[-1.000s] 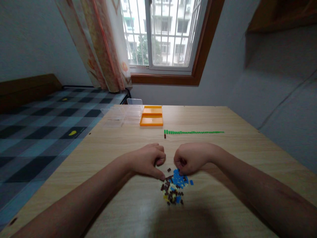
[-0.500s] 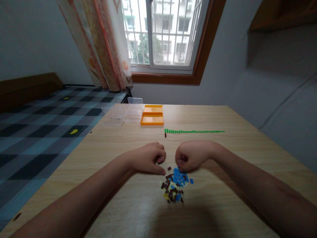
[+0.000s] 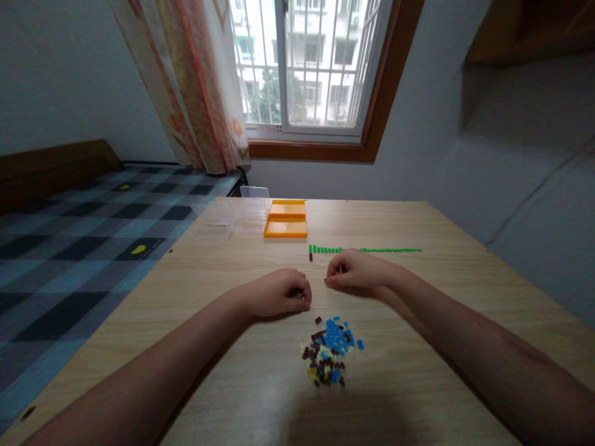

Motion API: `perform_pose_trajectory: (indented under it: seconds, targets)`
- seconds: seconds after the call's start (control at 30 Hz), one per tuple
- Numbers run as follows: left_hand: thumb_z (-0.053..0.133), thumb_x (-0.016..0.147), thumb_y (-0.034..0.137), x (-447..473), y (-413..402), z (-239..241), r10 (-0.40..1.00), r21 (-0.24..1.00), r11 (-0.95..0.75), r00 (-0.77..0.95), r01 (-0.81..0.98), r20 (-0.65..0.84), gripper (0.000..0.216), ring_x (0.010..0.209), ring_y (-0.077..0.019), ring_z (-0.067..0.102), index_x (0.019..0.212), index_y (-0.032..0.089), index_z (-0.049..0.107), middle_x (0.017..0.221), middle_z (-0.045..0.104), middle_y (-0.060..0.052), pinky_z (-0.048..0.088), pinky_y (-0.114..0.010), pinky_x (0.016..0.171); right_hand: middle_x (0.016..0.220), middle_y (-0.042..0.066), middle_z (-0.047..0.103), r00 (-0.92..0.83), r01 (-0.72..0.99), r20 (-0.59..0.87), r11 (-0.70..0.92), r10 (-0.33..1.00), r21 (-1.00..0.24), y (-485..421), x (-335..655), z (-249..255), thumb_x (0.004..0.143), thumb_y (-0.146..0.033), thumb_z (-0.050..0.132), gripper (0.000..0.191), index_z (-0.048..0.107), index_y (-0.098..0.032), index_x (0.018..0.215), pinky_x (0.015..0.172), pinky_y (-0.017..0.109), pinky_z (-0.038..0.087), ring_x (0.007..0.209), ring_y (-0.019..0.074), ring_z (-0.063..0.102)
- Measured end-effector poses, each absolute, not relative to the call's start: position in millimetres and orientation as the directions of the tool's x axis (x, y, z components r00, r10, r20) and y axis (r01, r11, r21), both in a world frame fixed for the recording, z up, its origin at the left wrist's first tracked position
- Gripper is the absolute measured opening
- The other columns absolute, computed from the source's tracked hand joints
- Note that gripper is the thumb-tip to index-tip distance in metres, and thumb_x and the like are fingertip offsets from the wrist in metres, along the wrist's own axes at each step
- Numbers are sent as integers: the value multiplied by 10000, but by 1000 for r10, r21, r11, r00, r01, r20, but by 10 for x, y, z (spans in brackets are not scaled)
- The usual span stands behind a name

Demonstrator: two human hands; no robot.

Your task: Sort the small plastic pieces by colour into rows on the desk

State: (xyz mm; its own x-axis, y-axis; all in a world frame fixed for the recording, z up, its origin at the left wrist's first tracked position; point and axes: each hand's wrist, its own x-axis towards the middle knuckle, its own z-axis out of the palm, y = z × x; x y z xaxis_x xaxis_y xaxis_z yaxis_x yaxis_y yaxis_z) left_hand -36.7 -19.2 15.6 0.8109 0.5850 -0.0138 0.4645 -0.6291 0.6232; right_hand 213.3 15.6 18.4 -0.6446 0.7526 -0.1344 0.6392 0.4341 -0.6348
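My right hand is over the table, its thumb and fingers pinched on a tiny dark brown building brick. Ahead of it a single brown brick lies below the left end of a row of green bricks. My left hand rests to the left with fingers curled and thumb drawn in; anything inside them is hidden. Nearer me is a loose heap of small bricks, with blue bricks on top and brown, cream and yellow ones around them. One brown brick lies just off the heap.
An orange two-part tray stands at the back of the wooden table, beside clear plastic boxes. A bed with a checked cover adjoins the left side. Behind are a window and a curtain.
My right hand has moved from the heap towards the green row, carrying a small brown brick. My left thumb has closed in towards its fingers.
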Motion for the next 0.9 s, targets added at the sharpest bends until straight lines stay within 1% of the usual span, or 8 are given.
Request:
perform_pose_trajectory:
  seconds: [0.2, 0.3, 0.4, 0.5, 0.63, 0.77, 0.9]
  targets:
    - [622, 855, 206, -360, -195, 115, 647, 582, -626, 762, 519, 17, 98, 740, -158, 573, 825, 170, 708, 780, 656, -20, 424, -268, 684, 703, 25, 692, -580, 657, -26, 448, 814, -607, 265, 2184, 97, 840, -254, 652, 163, 780, -153, 831, 569, 238, 366, 637, 131, 556]
    - [615, 878, 228, -353, -188, 72, 680, 570, -624, 731, 534, 59, 118, 761, -164, 593, 839, 168, 710, 809, 687, -35, 438, -274, 714, 740, 26, 702, -562, 653, 32, 467, 826, -596, 268, 2185, 92, 837, -231, 653, 173, 792, -169, 918, 589, 237, 384, 646, 131, 564]
    - [613, 890, 231, -355, -185, 67, 691, 581, -621, 718, 526, 89, 125, 776, -161, 603, 861, 171, 719, 830, 696, -37, 445, -270, 732, 784, 35, 711, -544, 671, 76, 488, 835, -558, 246, 2170, 102, 846, -258, 668, 219, 796, -178, 1004, 604, 239, 392, 639, 127, 563]
    - [661, 854, 238, -371, -188, 105, 693, 596, -611, 716, 520, 85, 105, 741, -150, 583, 903, 179, 732, 824, 665, -23, 430, -255, 680, 840, 45, 718, -573, 663, 99, 531, 814, -527, 233, 2160, 94, 862, -275, 669, 247, 796, -200, 1060, 621, 238, 400, 663, 129, 578]
    - [728, 780, 206, -389, -181, 133, 681, 608, -604, 730, 515, 58, 102, 726, -143, 567, 879, 186, 745, 811, 636, -7, 425, -246, 661, 848, 39, 719, -626, 647, 108, 592, 772, -480, 236, 2149, 45, 866, -232, 659, 198, 816, -230, 987, 640, 239, 406, 686, 134, 593]
    - [693, 802, 156, -377, -168, 90, 701, 602, -601, 709, 526, 80, 88, 750, -146, 597, 862, 179, 753, 830, 664, -20, 452, -249, 694, 894, 46, 728, -665, 619, 162, 660, 729, -426, 214, 2134, 23, 900, -218, 635, 186, 811, -222, 962, 696, 248, 423, 755, 151, 625]
    - [671, 866, 196, -362, -170, 48, 702, 579, -632, 697, 515, 147, 97, 789, -150, 630, 854, 181, 766, 862, 671, -39, 480, -260, 760, 940, 54, 719, -683, 622, 205, 705, 701, -342, 166, 2115, 31, 955, -236, 585, 213, 793, -224, 999, 741, 258, 422, 829, 168, 642]
